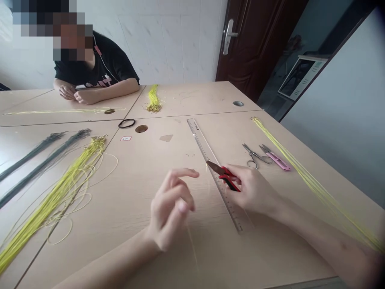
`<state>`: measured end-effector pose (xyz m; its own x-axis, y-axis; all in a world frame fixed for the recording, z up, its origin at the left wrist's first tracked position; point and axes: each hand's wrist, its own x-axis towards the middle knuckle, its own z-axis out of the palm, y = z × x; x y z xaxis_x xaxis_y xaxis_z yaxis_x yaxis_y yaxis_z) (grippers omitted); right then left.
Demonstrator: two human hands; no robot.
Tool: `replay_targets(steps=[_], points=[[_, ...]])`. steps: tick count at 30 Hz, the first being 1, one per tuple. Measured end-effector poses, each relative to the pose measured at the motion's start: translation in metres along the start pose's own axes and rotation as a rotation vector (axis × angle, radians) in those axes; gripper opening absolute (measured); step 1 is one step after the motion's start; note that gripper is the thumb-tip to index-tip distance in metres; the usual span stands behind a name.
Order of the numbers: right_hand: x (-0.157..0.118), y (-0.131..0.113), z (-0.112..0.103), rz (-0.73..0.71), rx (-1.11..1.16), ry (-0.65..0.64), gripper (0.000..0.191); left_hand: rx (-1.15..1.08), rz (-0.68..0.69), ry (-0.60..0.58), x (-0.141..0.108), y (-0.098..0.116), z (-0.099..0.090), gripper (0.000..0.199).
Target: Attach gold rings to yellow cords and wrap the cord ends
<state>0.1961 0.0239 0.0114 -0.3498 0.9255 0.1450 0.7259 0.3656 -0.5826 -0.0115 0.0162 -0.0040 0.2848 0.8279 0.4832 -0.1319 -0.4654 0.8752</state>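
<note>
My right hand [252, 188] is wrapped round the red and black handles of small scissors [227, 176]. Their dark blades point left over the edge of a clear ruler [215, 172] lying on the table. A short bit of thin yellow cord shows at the blade tip. To the left, my left hand [174, 204] hovers with its index finger stretched out and the other fingers bent, apart from the thumb; nothing is seen in it. A faint, blurred cord [192, 245] runs down below this hand.
Yellow cords [69, 176] and dark grey bundles [54, 156] lie left. Silver scissors [255, 155], a pink cutter [278, 160] and long yellow cords [300, 172] lie right. Farther back are a yellow bundle [153, 98], black ring [126, 123], tape roll [238, 103] and a seated person [111, 64].
</note>
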Motion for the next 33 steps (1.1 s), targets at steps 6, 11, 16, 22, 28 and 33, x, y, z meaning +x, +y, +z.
replay_targets(steps=[6,11,16,22,28,33], points=[[-0.002,-0.002,0.004,-0.094,-0.135,0.014,0.014,-0.350,-0.553,0.099,0.010,-0.006,0.005,0.012],[-0.002,0.000,0.005,-0.116,-0.188,0.033,0.016,-0.506,-0.625,0.138,0.020,-0.010,0.003,0.024],[-0.001,0.002,0.005,-0.112,-0.215,0.027,0.019,-0.482,-0.667,0.005,0.020,-0.012,0.002,0.016],[-0.001,-0.001,0.007,-0.077,-0.200,0.012,0.015,-0.315,-0.699,-0.016,0.018,-0.013,0.003,0.020],[0.025,0.034,-0.023,0.206,-0.259,0.291,0.031,-0.230,-0.706,0.013,0.020,-0.013,0.003,0.022],[0.073,0.084,-0.049,0.320,-0.387,0.344,0.030,-0.182,-0.699,-0.019,0.020,-0.010,0.003,0.023]])
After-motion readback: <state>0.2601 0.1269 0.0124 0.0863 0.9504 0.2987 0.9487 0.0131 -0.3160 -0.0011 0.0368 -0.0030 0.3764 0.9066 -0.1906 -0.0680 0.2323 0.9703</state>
